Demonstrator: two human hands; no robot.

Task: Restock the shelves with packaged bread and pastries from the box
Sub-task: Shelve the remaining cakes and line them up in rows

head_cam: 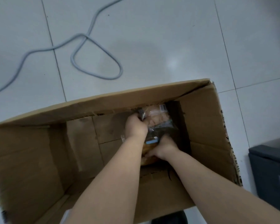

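Note:
A large open cardboard box (pixel 39 152) stands on the tiled floor, and both my arms reach down into its right half. My left hand (pixel 136 126) is closed on the gathered top of a clear bag of pale bread (pixel 158 118) lying against the far wall. My right hand (pixel 164 147) grips a second clear pack of golden-brown pastry (pixel 149 147) with a blue label, just below the first. Both packs are partly hidden by my hands and wrists. The image is blurred.
A grey cable (pixel 94 46) loops across the white floor tiles beyond the box. A dark cabinet or crate (pixel 271 172) stands at the right edge. The left half of the box shows only bare cardboard flaps.

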